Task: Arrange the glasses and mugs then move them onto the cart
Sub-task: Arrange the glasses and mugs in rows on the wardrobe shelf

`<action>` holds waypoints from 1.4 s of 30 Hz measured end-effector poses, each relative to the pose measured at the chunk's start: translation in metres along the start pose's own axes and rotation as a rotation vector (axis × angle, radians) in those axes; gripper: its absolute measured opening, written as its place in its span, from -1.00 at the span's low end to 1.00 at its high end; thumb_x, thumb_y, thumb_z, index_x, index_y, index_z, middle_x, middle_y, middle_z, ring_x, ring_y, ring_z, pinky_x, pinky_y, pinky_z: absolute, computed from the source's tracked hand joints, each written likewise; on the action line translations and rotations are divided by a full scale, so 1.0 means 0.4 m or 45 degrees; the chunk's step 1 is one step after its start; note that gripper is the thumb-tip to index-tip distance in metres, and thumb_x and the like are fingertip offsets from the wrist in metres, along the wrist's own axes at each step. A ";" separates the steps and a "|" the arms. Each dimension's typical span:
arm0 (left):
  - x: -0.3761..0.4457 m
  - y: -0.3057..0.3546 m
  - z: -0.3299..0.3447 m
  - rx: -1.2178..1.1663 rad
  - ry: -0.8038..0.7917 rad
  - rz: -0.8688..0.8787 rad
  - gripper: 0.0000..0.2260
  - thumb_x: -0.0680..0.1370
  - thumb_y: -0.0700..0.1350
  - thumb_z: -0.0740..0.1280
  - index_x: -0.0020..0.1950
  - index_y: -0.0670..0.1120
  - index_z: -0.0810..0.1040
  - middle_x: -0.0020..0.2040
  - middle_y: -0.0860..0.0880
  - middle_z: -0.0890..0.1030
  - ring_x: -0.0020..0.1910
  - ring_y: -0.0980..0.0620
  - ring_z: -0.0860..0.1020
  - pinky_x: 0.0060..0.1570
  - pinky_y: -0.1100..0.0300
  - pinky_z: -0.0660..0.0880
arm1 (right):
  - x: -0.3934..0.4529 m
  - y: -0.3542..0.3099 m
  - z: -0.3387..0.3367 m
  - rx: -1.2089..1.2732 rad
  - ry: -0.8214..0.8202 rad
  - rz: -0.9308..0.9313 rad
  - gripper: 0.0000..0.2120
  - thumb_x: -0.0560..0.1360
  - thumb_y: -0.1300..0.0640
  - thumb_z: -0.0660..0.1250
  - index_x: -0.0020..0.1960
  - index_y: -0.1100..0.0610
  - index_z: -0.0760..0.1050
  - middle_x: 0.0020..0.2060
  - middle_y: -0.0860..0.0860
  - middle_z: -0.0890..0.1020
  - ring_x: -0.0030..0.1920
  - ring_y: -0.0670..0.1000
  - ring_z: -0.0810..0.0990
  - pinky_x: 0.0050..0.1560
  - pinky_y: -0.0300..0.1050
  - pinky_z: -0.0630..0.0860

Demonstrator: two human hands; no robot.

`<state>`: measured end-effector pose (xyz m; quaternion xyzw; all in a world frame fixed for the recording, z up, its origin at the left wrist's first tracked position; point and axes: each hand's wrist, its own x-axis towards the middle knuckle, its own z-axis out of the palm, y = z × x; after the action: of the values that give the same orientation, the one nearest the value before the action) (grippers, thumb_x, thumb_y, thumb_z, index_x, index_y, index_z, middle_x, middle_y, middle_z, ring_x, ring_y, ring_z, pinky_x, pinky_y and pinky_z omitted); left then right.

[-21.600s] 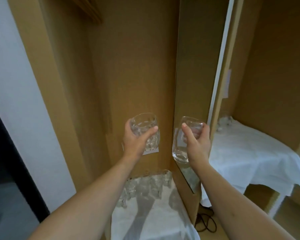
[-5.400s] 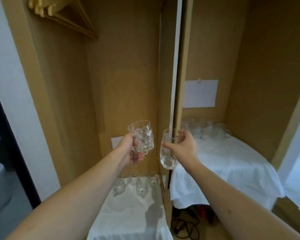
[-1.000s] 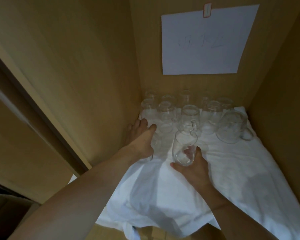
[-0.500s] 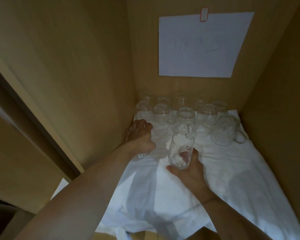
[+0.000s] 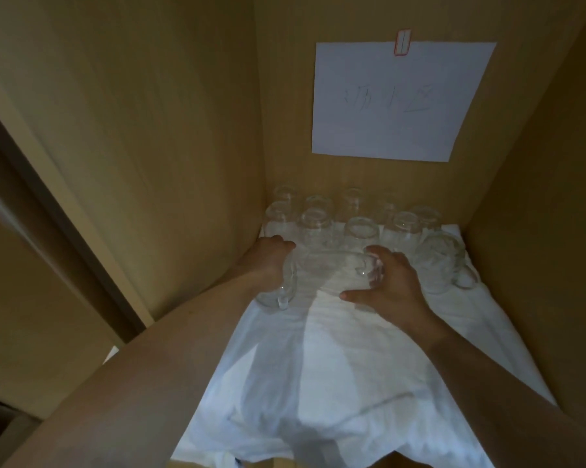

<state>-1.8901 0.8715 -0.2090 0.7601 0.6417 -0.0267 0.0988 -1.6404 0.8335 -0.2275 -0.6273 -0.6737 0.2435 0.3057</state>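
Observation:
Two rows of clear glasses [image 5: 359, 228] stand upside down at the back of a shelf covered with a white cloth [image 5: 335, 366]. My left hand [image 5: 268, 258] grips a clear glass mug [image 5: 279, 288] that sits on the cloth by the left wall, its handle toward me. My right hand [image 5: 392, 285] is curled over a rounded clear glass [image 5: 369, 275], which it holds against the cloth just in front of the rows. A larger glass mug [image 5: 440, 265] stands to the right of my right hand.
The shelf sits in a wooden closet with a left wall [image 5: 149, 163], a right wall [image 5: 538, 231] and a back panel carrying a white paper sign [image 5: 396, 99]. The cloth's near half is bare and hangs over the front edge.
My right hand has moved forward and brought its glass down onto the cloth in front of the rows. My left hand has stayed with the mug by the left wall.

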 end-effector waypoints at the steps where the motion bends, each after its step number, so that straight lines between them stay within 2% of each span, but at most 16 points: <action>1: 0.001 0.000 0.001 -0.014 0.025 -0.010 -0.32 0.53 -0.27 0.39 0.61 -0.04 0.23 0.46 -0.12 0.39 0.39 -0.13 0.43 0.34 0.05 0.44 | 0.011 -0.015 -0.008 -0.044 -0.013 -0.023 0.02 0.07 -0.08 0.75 0.44 -0.03 0.40 0.20 0.05 0.46 0.09 0.00 0.53 0.11 -0.20 0.44; 5: 0.009 0.001 0.012 -0.015 0.100 -0.032 -0.33 0.54 -0.24 0.39 0.61 -0.06 0.22 0.43 -0.12 0.41 0.35 -0.13 0.47 0.31 0.04 0.46 | 0.048 -0.073 -0.005 -0.271 -0.067 -0.176 0.00 0.16 0.02 0.72 0.49 0.05 0.32 0.36 0.10 0.44 0.25 0.11 0.52 0.17 -0.12 0.44; 8: 0.011 0.003 0.016 -0.026 0.141 -0.049 -0.31 0.53 -0.28 0.37 0.62 -0.07 0.20 0.50 -0.14 0.35 0.43 -0.16 0.40 0.39 0.06 0.39 | 0.072 -0.103 0.026 -0.403 -0.127 -0.266 0.00 0.23 0.07 0.69 0.54 0.09 0.25 0.41 0.14 0.43 0.34 0.16 0.47 0.29 -0.05 0.43; 12: 0.008 -0.007 0.024 -0.084 0.201 -0.054 -0.30 0.55 -0.27 0.38 0.64 -0.04 0.17 0.61 -0.15 0.22 0.56 -0.14 0.25 0.49 0.13 0.25 | 0.095 -0.120 0.066 -0.452 -0.159 -0.294 -0.02 0.27 0.12 0.66 0.54 0.10 0.22 0.40 0.14 0.44 0.33 0.19 0.47 0.30 0.03 0.47; 17: 0.010 -0.012 0.025 -0.142 0.259 -0.055 -0.30 0.51 -0.27 0.41 0.62 -0.05 0.24 0.54 -0.14 0.34 0.50 -0.12 0.34 0.43 0.12 0.33 | 0.118 -0.124 0.101 -0.448 -0.182 -0.359 -0.05 0.27 0.13 0.65 0.55 0.08 0.25 0.43 0.09 0.43 0.36 0.18 0.44 0.31 0.02 0.46; 21: 0.018 -0.011 0.024 -0.164 0.261 -0.075 -0.26 0.49 -0.27 0.45 0.62 -0.05 0.24 0.56 -0.14 0.32 0.51 -0.11 0.34 0.43 0.14 0.32 | 0.137 -0.123 0.099 -0.441 -0.197 -0.354 -0.05 0.26 0.12 0.65 0.54 0.05 0.27 0.43 0.06 0.43 0.33 0.18 0.48 0.28 -0.02 0.46; 25: 0.028 -0.006 0.033 -0.139 0.299 -0.102 -0.29 0.48 -0.22 0.47 0.60 -0.05 0.28 0.51 -0.14 0.40 0.46 -0.12 0.38 0.39 0.10 0.36 | 0.137 -0.115 0.094 -0.445 -0.179 -0.354 -0.07 0.27 0.07 0.64 0.54 0.03 0.28 0.42 0.04 0.45 0.29 0.17 0.50 0.26 0.01 0.48; 30: 0.037 0.000 0.045 -0.158 0.313 -0.145 -0.29 0.53 -0.21 0.44 0.63 -0.03 0.21 0.59 -0.12 0.26 0.56 -0.10 0.24 0.49 0.14 0.24 | 0.126 -0.113 0.095 -0.401 -0.163 -0.313 -0.08 0.26 0.07 0.64 0.52 0.00 0.29 0.42 0.00 0.44 0.28 0.16 0.51 0.22 0.02 0.51; 33: 0.028 0.014 0.057 -0.168 0.308 -0.210 -0.29 0.57 -0.21 0.40 0.65 0.01 0.14 0.64 -0.15 0.11 0.61 -0.11 0.12 0.53 0.13 0.20 | 0.111 -0.120 0.090 -0.441 -0.180 -0.330 -0.08 0.31 0.06 0.61 0.56 0.01 0.23 0.47 0.00 0.38 0.30 0.15 0.49 0.21 0.00 0.50; 36: 0.012 0.025 0.045 -0.159 0.250 -0.269 -0.27 0.57 -0.16 0.41 0.64 0.06 0.12 0.64 -0.16 0.03 0.58 -0.17 0.13 0.49 0.08 0.29 | 0.101 -0.137 0.075 -0.514 -0.253 -0.342 0.01 0.35 0.05 0.60 0.61 0.01 0.07 0.58 0.09 0.18 0.41 0.20 0.41 0.27 0.06 0.49; 39: -0.012 0.033 0.020 -0.176 0.239 -0.289 -0.20 0.52 -0.04 0.48 0.64 0.04 0.08 0.63 -0.13 0.06 0.58 -0.17 0.08 0.47 0.02 0.30 | 0.086 -0.147 0.049 -0.504 -0.233 -0.329 0.05 0.38 0.00 0.58 0.63 -0.03 -0.04 0.62 0.12 0.04 0.52 0.23 0.25 0.39 0.11 0.40; 42: -0.046 0.043 0.008 -0.211 0.288 -0.234 -0.23 0.49 0.06 0.48 0.61 0.00 0.19 0.59 -0.15 0.18 0.54 -0.17 0.15 0.43 0.02 0.33 | 0.059 -0.145 0.025 -0.537 -0.180 -0.355 -0.03 0.43 -0.05 0.54 0.63 0.00 0.01 0.61 0.10 0.09 0.53 0.21 0.22 0.46 0.11 0.32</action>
<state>-1.8761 0.8506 -0.2069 0.6855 0.7156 0.1031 0.0855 -1.6887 0.8518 -0.1906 -0.5596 -0.8092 0.0963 0.1511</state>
